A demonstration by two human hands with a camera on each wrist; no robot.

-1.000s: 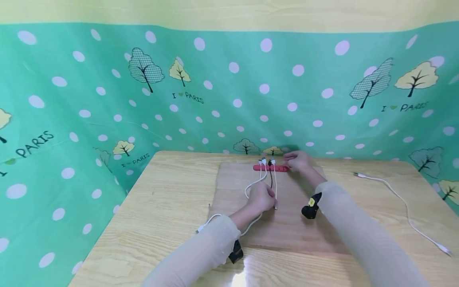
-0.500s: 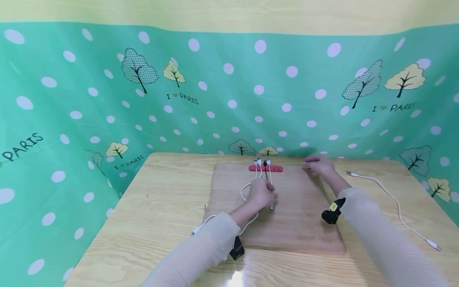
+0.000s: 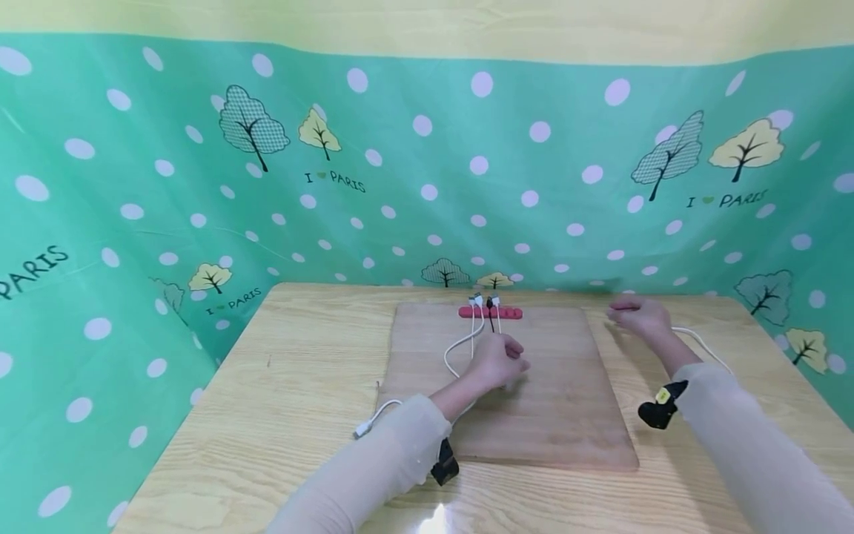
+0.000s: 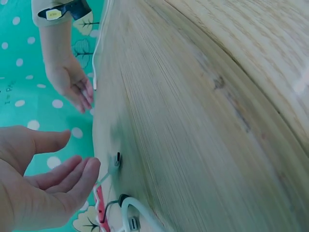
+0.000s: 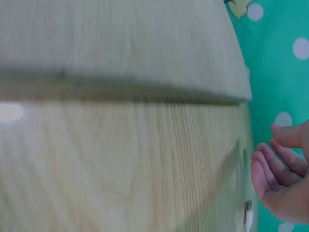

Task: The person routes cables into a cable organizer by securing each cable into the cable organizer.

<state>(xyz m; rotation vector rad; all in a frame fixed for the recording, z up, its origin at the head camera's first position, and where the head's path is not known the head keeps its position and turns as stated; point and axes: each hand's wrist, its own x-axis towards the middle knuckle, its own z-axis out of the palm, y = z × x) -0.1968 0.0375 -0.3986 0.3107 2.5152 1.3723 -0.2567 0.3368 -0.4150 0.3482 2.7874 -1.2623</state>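
Observation:
A red cable holder (image 3: 511,314) lies at the back of a wooden board (image 3: 567,415), with several white USB cables and a black cable (image 3: 491,315) set in it. My left hand (image 3: 494,362) hovers over the board in front of the holder. In the left wrist view its thumb and fingers stand apart around nothing, beside a white cable's plug (image 4: 115,163). My right hand (image 3: 642,317) is past the board's right edge, near a white cable (image 3: 700,341) that my forearm partly hides. Its fingers (image 5: 273,166) are loosely bent and hold nothing in the right wrist view.
The board lies on a light wooden table (image 3: 287,356). A white cable's plug end (image 3: 362,429) sits left of the board, partly behind my left sleeve. A green dotted curtain (image 3: 400,163) hangs behind the table.
My right hand has moved right, away from the holder and off the board toward the loose white cable. My left hand has loosened from the cable's plug and shifted slightly. The head view has turned slightly.

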